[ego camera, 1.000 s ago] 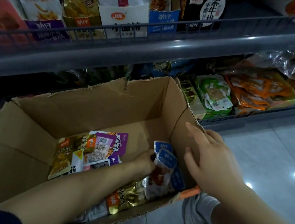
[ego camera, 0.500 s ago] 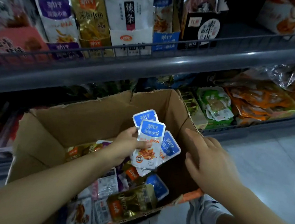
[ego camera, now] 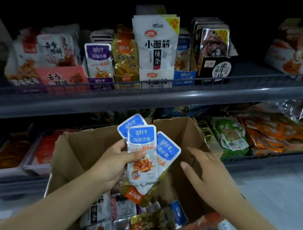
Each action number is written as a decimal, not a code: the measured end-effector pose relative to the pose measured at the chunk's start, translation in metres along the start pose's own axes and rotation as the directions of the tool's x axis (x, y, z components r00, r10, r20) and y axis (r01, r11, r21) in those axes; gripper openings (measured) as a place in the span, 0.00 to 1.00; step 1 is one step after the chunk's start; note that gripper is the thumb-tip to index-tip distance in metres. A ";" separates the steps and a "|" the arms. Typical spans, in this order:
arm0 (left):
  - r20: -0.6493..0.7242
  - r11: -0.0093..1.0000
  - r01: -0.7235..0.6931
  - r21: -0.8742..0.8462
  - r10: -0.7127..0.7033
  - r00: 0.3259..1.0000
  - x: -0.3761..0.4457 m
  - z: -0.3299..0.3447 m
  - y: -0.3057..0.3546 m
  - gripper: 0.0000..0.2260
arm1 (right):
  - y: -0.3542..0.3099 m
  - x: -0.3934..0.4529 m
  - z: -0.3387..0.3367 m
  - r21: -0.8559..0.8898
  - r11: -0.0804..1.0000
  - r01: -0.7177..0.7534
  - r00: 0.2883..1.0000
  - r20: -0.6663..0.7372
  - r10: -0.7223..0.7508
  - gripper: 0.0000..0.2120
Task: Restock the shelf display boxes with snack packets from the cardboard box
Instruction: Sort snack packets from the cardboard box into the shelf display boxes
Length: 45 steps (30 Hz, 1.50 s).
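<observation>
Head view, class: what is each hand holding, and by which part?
Left hand grips a fan of blue packets by their lower left edges. Right hand is open and holds nothing.

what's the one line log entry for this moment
left hand: holds blue packets above cardboard box | right hand: open, on box's right wall | shelf: not yet restocked

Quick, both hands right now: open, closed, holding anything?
Left hand: closed, holding a fan of blue-topped snack packets above the cardboard box.
Right hand: open, fingers straight, holding nothing, at the box's right wall.
</observation>
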<state>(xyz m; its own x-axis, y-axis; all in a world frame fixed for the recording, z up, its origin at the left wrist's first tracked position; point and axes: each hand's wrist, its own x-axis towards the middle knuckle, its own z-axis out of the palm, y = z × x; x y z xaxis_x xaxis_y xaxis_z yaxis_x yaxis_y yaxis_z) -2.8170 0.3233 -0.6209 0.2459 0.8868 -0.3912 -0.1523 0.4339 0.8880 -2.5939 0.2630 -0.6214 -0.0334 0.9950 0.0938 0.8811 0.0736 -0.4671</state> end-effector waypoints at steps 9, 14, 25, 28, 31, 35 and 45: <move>-0.070 0.997 -0.061 -0.050 0.058 0.996 -0.005 0.004 0.000 0.19 | -0.052 0.020 0.026 0.698 0.699 -0.154 0.978 0.208 0.008 0.21; -0.070 0.994 -0.096 -0.045 0.093 0.993 -0.003 0.003 0.002 0.17 | -0.061 0.037 0.042 0.779 0.614 -0.128 0.992 0.111 0.067 0.19; -0.128 0.976 0.002 -0.219 -0.030 0.991 0.008 -0.009 0.017 0.05 | -0.054 0.064 0.042 0.914 0.224 -0.339 0.926 0.281 0.252 0.09; -0.143 0.988 0.019 -0.152 -0.041 0.989 0.008 -0.013 0.020 0.03 | -0.050 0.069 0.036 0.897 0.220 -0.383 0.912 0.330 0.243 0.09; -0.167 0.998 0.046 -0.047 -0.053 0.985 0.010 -0.020 0.024 0.02 | -0.046 0.074 0.028 0.854 0.291 -0.432 0.899 0.385 0.207 0.10; -0.108 0.988 0.053 0.144 -0.038 0.993 0.012 -0.026 0.025 0.05 | -0.042 0.078 0.011 0.807 0.364 -0.465 0.883 0.449 0.133 0.10; 0.207 0.952 0.134 0.274 -0.195 0.959 0.007 -0.027 0.030 0.11 | -0.041 0.077 0.010 0.802 0.301 -0.516 0.851 0.521 0.071 0.29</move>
<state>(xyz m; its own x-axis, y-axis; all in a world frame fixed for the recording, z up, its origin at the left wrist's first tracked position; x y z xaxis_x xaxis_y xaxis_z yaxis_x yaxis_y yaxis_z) -2.8455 0.3464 -0.6031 0.4633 0.7330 -0.4981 0.1502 0.4890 0.8593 -2.6371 0.3371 -0.6035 -0.2116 0.8868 -0.4109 -0.0960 -0.4372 -0.8942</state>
